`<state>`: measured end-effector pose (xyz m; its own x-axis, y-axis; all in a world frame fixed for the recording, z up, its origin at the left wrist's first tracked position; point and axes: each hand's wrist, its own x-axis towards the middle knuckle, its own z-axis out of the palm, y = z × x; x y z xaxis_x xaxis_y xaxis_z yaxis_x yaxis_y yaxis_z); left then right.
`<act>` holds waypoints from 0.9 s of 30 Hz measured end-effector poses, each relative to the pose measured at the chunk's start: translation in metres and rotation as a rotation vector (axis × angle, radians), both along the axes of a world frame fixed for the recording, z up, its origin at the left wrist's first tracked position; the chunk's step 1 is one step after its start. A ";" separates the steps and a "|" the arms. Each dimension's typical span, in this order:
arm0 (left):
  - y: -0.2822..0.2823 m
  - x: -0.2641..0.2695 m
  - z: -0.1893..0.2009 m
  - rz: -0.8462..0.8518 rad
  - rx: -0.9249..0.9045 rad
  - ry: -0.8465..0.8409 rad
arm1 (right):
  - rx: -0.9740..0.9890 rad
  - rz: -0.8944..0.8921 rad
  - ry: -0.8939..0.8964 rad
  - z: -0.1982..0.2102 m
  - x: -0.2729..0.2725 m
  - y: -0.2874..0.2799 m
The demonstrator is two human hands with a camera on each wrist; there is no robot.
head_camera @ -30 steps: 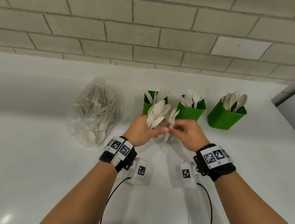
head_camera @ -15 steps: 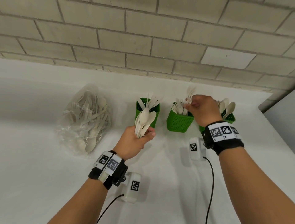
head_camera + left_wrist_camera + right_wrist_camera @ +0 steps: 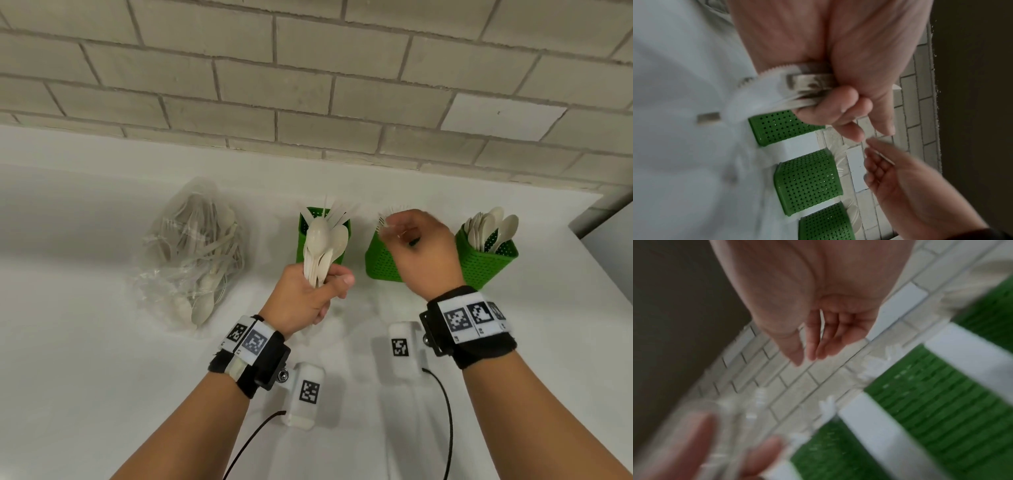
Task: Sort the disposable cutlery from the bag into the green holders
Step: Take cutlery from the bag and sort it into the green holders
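My left hand (image 3: 335, 284) grips a bundle of pale spoons (image 3: 322, 246) by the handles, bowls up, in front of the left green holder (image 3: 305, 236), which holds knives. The handle ends stick out under my fist (image 3: 849, 116) in the left wrist view. My right hand (image 3: 397, 229) hovers blurred over the middle green holder (image 3: 380, 263), beside the fork tines (image 3: 383, 217). Its fingers (image 3: 812, 345) hang straight with nothing in them. The right green holder (image 3: 489, 263) is full of spoons. A clear bag (image 3: 195, 253) of mixed cutlery lies to the left.
The white counter (image 3: 85, 342) ends at a brick wall (image 3: 308, 85) just behind the holders. Its right edge (image 3: 582, 222) drops off past the right holder. Cables run from the wrist cameras along both forearms.
My right hand, which pinched forks over the middle holder, has let them go and now has loose fingers, shifted slightly left. The left hand still holds the spoons in about the same place.
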<state>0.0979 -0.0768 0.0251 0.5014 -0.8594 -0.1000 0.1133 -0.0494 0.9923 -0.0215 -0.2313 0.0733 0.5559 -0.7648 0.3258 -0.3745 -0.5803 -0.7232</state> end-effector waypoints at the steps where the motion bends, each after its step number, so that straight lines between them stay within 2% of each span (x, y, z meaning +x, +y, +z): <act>1: -0.001 0.000 0.001 -0.011 -0.003 -0.003 | 0.077 0.088 0.009 0.005 0.003 0.011; 4: -0.003 -0.003 0.004 -0.081 -0.022 0.016 | 0.242 0.308 0.102 0.007 0.011 0.035; 6: -0.002 -0.007 0.008 -0.123 -0.037 0.054 | 0.265 0.275 0.013 0.003 0.013 0.036; 10: 0.002 -0.005 0.009 -0.110 -0.039 0.133 | 0.250 0.079 -0.139 0.004 0.010 0.026; 13: 0.003 -0.002 0.006 -0.118 -0.030 0.124 | 0.232 0.105 -0.160 0.015 0.008 0.023; 16: -0.001 -0.002 0.005 -0.043 -0.030 0.133 | 0.034 0.097 -0.144 0.023 0.007 0.024; 18: -0.002 -0.001 0.006 0.040 -0.039 0.127 | -0.139 0.101 -0.070 0.025 0.006 0.026; 19: -0.003 -0.001 0.006 0.053 -0.037 0.116 | -0.161 0.155 -0.011 0.023 0.007 0.028; 21: -0.003 -0.002 0.008 0.032 -0.047 0.115 | -0.046 0.307 0.075 0.019 0.010 0.033; 23: -0.003 -0.005 0.013 -0.007 -0.060 0.140 | 0.116 0.379 0.089 0.012 0.012 0.039; 27: -0.004 -0.004 0.018 -0.027 -0.036 0.107 | 0.249 0.296 -0.011 -0.002 0.019 0.048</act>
<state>0.0937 -0.0803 0.0435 0.4665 -0.8763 -0.1202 0.2178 -0.0179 0.9758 -0.0027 -0.1835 0.0718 0.7618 -0.6284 0.1574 -0.2084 -0.4677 -0.8590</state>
